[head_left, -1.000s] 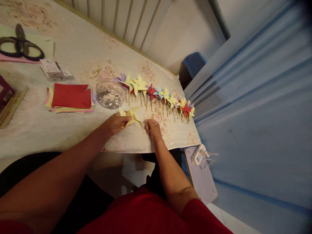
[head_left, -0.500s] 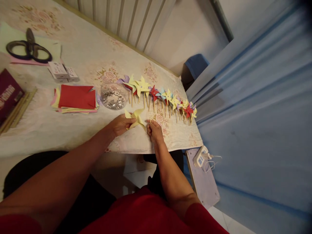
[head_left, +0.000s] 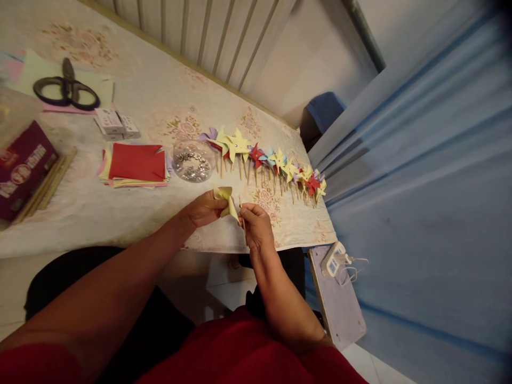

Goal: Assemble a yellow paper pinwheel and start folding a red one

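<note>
Above the table's front edge, my left hand (head_left: 206, 209) is closed on a pale yellow paper pinwheel (head_left: 225, 196), now turned partly edge-on. My right hand (head_left: 257, 223) pinches a thin wooden stick (head_left: 240, 204), its tip pointing up beside the pinwheel's right side. Whether stick and paper touch, I cannot tell. Just beyond my hands stands a clear round container (head_left: 193, 161) of small silver metal pieces. A row of finished-looking pinwheels (head_left: 256, 154) on sticks, in yellow, red, blue and purple, stretches along the table to the right.
Left of the container lies a stack of coloured paper (head_left: 138, 162), red on top. Small white boxes (head_left: 114, 124), black-handled scissors (head_left: 67, 92) and a purple box (head_left: 24, 170) beside wooden sticks (head_left: 52, 184) sit farther left. A power strip (head_left: 333, 260) rests on a low stool (head_left: 340, 304).
The pinwheel has tilted from facing up to nearly edge-on. My right hand has turned, and the stick now shows upright beside the paper. The view has shifted slightly left.
</note>
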Demonstrator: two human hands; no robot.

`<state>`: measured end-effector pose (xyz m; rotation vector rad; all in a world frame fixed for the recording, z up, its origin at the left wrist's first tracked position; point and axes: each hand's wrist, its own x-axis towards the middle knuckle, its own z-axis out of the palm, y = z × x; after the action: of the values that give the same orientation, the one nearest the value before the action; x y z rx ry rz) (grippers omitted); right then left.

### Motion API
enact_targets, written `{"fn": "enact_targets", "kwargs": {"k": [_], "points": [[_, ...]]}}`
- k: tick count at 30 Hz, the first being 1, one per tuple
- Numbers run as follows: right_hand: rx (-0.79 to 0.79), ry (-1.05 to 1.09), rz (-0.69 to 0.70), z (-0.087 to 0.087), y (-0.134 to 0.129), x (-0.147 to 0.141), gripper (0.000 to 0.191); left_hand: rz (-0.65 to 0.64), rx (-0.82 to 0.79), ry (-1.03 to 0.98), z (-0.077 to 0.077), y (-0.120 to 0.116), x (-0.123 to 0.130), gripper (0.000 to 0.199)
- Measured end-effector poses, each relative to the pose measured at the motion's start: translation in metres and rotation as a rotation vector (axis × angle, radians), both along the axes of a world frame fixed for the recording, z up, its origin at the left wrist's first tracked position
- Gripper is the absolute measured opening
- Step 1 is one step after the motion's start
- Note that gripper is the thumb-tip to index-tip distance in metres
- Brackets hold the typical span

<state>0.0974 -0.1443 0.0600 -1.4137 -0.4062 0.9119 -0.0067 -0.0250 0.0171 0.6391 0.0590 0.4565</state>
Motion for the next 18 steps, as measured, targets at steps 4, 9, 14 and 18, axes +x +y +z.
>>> {"fn": "enact_targets", "kwargs": {"k": [4, 9, 14, 18], "points": [[0.018, -0.012, 0.044, 0.004, 0.000, -0.010, 0.016, 0.002, 0.007, -0.042, 0.004, -0.003, -0.001, 0.035], [0.034, -0.009, 0.053, 0.014, 0.001, -0.024, 0.016, 0.025, -0.017, -0.052, 0.006, -0.003, -0.002, 0.036], [0.049, -0.002, 0.036, 0.019, 0.002, -0.034, 0.016, 0.017, -0.042, -0.048, 0.010, -0.004, -0.005, 0.037], [0.054, 0.013, 0.047, 0.020, 0.002, -0.037, 0.017, 0.007, -0.033, -0.059, 0.012, -0.005, -0.007, 0.038]]}}
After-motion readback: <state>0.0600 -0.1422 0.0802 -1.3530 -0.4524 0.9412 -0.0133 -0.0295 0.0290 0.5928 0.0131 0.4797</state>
